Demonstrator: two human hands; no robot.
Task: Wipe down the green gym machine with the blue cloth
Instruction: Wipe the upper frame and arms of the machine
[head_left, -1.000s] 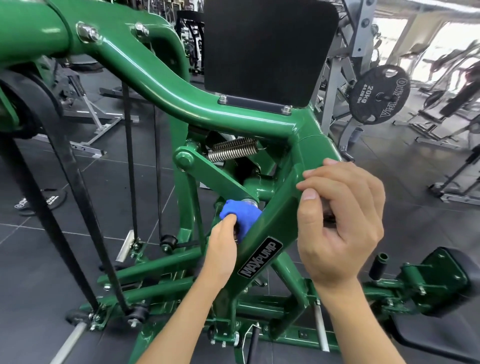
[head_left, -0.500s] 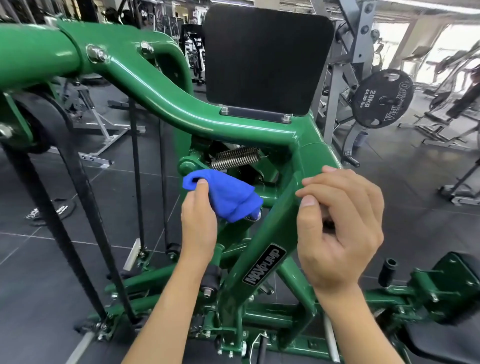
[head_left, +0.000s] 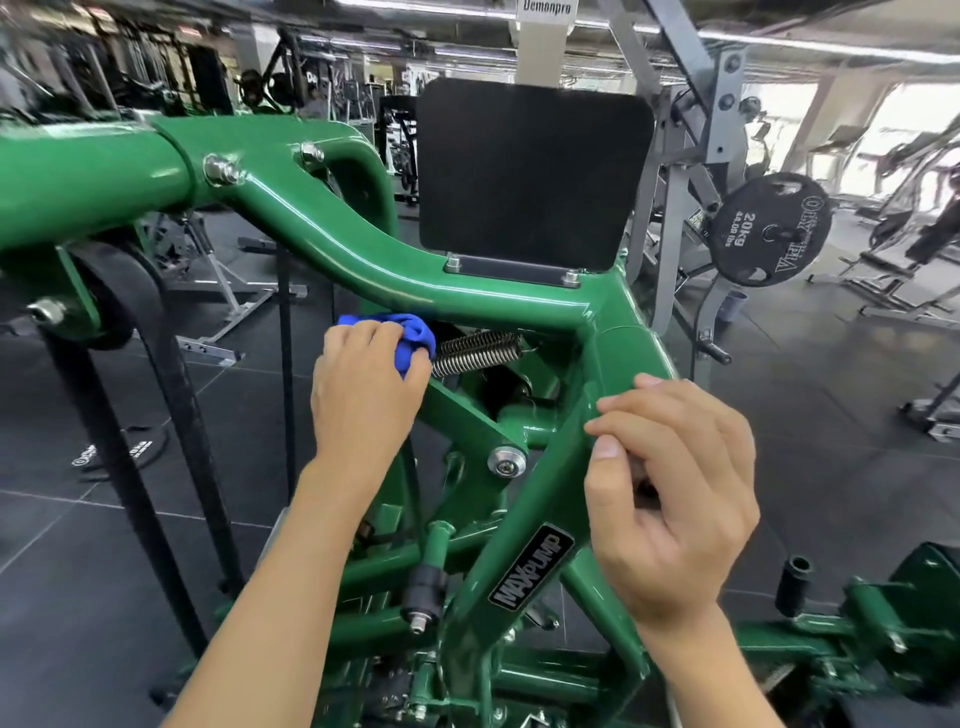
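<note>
Dark floor tiles (head_left: 78, 545) and a 20kg plate (head_left: 769, 228) surround our green machine (head_left: 322, 228). Our left hand (head_left: 363, 395) grips the blue cloth (head_left: 410, 338), which has risen to under the top tube, centre-left. Our right hand (head_left: 675, 493) stays curled by the strut; we cannot tell what it holds.

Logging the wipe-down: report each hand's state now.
Left hand: holding the blue cloth.
Right hand: curled at the green machine frame; hold cannot be told.

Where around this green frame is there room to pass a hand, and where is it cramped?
Open: under the curved green top tube, between the wide black belt and the thin black strap. Cramped: right of the left hand gripping the blue cloth, around the steel coil spring.
</note>
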